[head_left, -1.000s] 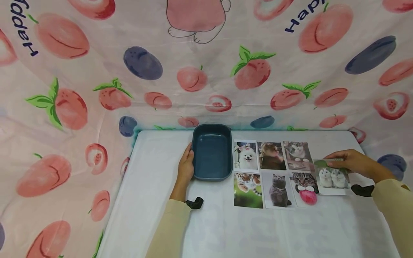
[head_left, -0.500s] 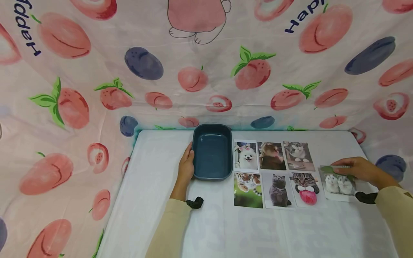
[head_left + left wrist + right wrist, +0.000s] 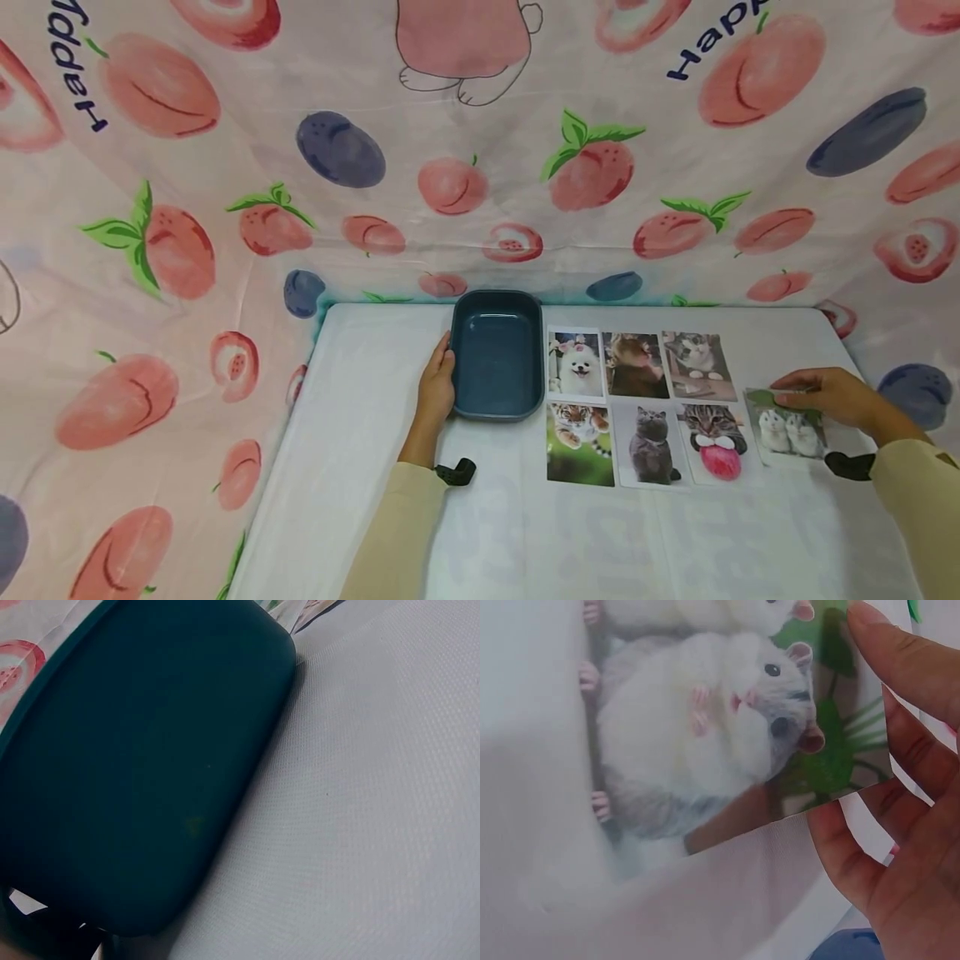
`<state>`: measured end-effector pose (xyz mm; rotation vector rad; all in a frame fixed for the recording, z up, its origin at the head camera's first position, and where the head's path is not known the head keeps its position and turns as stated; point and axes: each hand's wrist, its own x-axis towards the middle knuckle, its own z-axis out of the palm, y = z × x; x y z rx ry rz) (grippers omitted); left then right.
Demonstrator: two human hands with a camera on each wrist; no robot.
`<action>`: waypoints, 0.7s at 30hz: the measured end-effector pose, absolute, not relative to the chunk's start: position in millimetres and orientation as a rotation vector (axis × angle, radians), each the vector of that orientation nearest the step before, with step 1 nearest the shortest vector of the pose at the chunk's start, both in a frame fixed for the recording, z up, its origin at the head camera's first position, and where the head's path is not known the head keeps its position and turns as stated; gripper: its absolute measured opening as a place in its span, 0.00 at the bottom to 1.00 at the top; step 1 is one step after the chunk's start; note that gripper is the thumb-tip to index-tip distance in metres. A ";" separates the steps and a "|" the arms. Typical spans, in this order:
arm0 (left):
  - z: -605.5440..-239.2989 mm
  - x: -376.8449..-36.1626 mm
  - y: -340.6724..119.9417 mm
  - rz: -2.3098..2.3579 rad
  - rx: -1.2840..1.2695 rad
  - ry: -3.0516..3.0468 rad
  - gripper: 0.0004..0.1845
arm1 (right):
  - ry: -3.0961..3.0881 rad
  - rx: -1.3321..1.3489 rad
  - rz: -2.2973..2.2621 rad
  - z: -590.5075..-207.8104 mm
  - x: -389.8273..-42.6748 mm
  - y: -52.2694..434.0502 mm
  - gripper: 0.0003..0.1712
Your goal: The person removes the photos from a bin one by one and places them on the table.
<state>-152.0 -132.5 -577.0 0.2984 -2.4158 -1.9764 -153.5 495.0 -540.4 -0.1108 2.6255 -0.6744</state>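
1. Glossy hamster photo (image 3: 787, 427) lies at the right end of the picture rows on the white table (image 3: 375, 417), just beside the cat-with-pink-ball photo (image 3: 712, 437).
2. The right hand (image 3: 825, 396) pinches its far edge, fingers (image 3: 907, 667) curled over the card.
3. The left hand (image 3: 435, 387) rests with relaxed fingers against the left wall of the dark teal tray (image 3: 497, 354).

tray (image 3: 497, 357): dark teal | tablecloth (image 3: 360, 433): white | backdrop (image 3: 225, 167): pink peach-print
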 end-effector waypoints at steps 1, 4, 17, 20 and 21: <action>-577.0 -151.8 -132.4 -1.978 0.298 -2.417 0.26 | 2.625 -0.101 -0.668 -540.0 -153.6 494.5 0.31; -576.9 -152.2 -132.1 -1.979 0.291 -2.417 0.26 | 2.622 -0.096 -0.649 -538.1 -154.1 493.1 0.32; -578.6 -154.4 -132.8 -1.979 0.271 -2.423 0.27 | 2.641 -0.075 -0.586 -536.5 -150.6 489.2 0.34; -578.2 -153.8 -132.4 -1.981 0.276 -2.424 0.27 | 2.640 -0.066 -0.590 -536.0 -150.3 488.1 0.34; -578.0 -153.5 -132.2 -1.984 0.280 -2.425 0.27 | 2.641 -0.065 -0.589 -535.8 -150.3 487.7 0.34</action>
